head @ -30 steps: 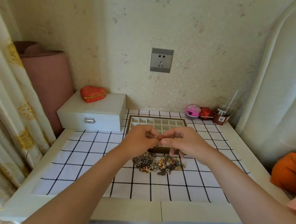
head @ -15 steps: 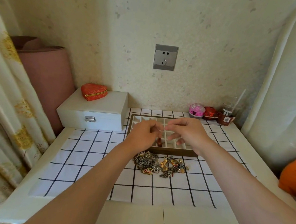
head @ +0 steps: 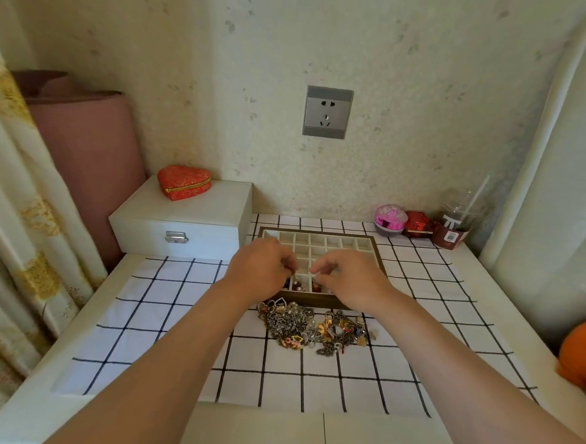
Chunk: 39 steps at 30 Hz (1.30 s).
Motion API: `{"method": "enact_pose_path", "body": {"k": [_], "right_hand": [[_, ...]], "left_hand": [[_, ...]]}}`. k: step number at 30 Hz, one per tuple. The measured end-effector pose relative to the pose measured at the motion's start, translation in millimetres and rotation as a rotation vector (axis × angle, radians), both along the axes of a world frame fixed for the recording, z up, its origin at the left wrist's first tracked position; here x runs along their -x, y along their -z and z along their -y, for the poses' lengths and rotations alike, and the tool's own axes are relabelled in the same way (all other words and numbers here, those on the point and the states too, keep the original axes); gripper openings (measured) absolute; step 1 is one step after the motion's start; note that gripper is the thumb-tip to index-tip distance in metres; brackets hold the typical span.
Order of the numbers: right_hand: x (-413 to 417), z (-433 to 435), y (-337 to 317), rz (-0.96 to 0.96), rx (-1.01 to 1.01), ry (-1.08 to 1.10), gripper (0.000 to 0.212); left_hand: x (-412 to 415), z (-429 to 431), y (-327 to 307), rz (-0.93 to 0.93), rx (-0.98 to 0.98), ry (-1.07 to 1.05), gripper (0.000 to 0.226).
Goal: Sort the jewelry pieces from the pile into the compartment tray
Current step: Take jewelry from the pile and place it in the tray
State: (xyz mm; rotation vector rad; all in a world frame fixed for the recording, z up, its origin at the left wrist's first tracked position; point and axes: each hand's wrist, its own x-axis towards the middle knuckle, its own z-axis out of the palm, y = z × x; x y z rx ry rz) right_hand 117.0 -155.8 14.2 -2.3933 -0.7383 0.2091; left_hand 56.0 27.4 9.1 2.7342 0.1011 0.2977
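Observation:
A tangled pile of jewelry (head: 312, 327), metal chains and gold charms, lies on the checked cloth just in front of the compartment tray (head: 321, 240). The tray is brown-framed with white dividers. A few small pieces (head: 298, 285) lie in its nearest row. Both hands hover over that row, a small gap between them. My left hand (head: 261, 271) has its fingers curled, and the fingertips seem to pinch a small dark piece. My right hand (head: 351, 280) has thumb and forefinger curved and slightly apart, with nothing visible between them.
A white latch box (head: 182, 222) with a red heart-shaped case (head: 183, 182) on top stands left of the tray. At the back right are a pink ball (head: 390, 219), a red trinket (head: 417, 224) and a plastic cup with straw (head: 456, 221). A curtain hangs at the left.
My hands held one small piece together above the tray. They have since dropped lower toward the tray's front row and come apart.

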Motion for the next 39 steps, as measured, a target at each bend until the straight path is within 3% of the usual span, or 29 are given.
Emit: {"method": "enact_pose_path", "body": {"k": [3,8,12,17,26,34,36,39], "right_hand": [[4,-14,1,0.035,0.027,-0.018,0.02],[7,-33,3,0.068,0.057,-0.019,0.028],[5,-42,3,0.128,0.115,0.006,0.013],[1,-50,6,0.181,0.21,0.075,0.037],[-5,-53,4,0.101,0.087,0.033,0.024],[-4,-41,-20,-0.09,-0.36,0.105,0.018],[-2,-30,-26,-0.124,-0.348,0.109,0.016],[-1,-15,-28,-0.192,-0.255,0.083,0.017]], "left_hand": [[-1,-2,4,-0.017,0.024,0.003,0.023],[-2,-8,10,-0.035,0.082,-0.041,0.01],[-4,-11,11,-0.041,0.162,-0.048,0.016],[-6,-15,14,0.018,0.182,-0.057,0.015],[-8,-18,15,0.067,0.078,-0.005,0.022],[-8,-7,-10,0.116,0.689,-0.054,0.018],[-7,-3,-13,0.123,0.791,-0.06,0.014],[-5,2,-15,0.11,0.773,0.019,0.01]]}}
